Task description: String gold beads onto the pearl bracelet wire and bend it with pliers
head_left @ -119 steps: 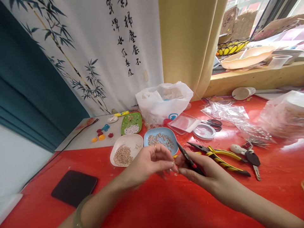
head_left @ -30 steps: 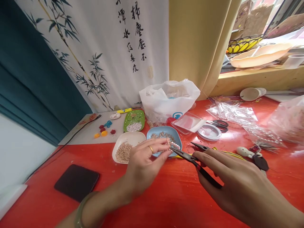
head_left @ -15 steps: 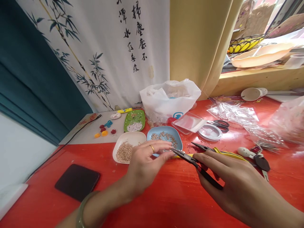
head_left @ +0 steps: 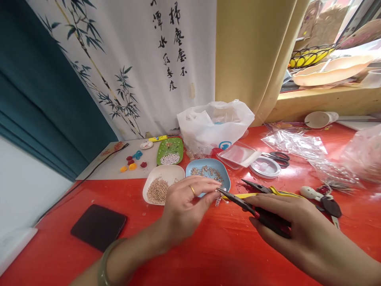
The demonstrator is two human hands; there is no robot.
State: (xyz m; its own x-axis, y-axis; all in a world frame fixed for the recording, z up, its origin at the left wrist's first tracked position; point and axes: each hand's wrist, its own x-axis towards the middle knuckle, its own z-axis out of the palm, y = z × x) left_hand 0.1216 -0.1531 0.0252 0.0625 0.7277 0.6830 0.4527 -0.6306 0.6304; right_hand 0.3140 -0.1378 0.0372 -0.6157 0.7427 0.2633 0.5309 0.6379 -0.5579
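My left hand point(head_left: 186, 204), with a gold ring, is closed in a pinch in front of the blue tray point(head_left: 228, 186). What sits between its fingertips is too small to name; a small clear dangling piece point(head_left: 218, 201) hangs just below them. My right hand point(head_left: 285, 226) is wrapped round dark-handled needle-nose pliers point(head_left: 238, 201), whose tips meet the left fingertips. Metal findings point(head_left: 206, 171) lie in the blue tray. A white tray point(head_left: 149, 176) of gold beads point(head_left: 158, 190) is partly hidden by the left hand. Yellow-handled pliers point(head_left: 256, 186) lie behind the right hand.
A green tray point(head_left: 162, 147) with white beads, a white plastic bag point(head_left: 214, 127), a clear box point(head_left: 238, 154), a round lidded case point(head_left: 264, 166) and scissors point(head_left: 278, 158) stand behind. A black phone-like slab point(head_left: 98, 226) lies left; keys point(head_left: 330, 206) lie right.
The pliers' handles and my right hand have shifted slightly right and down, the tips still at my left fingertips. A small clear dangling piece now shows below them. The view has shifted slightly.
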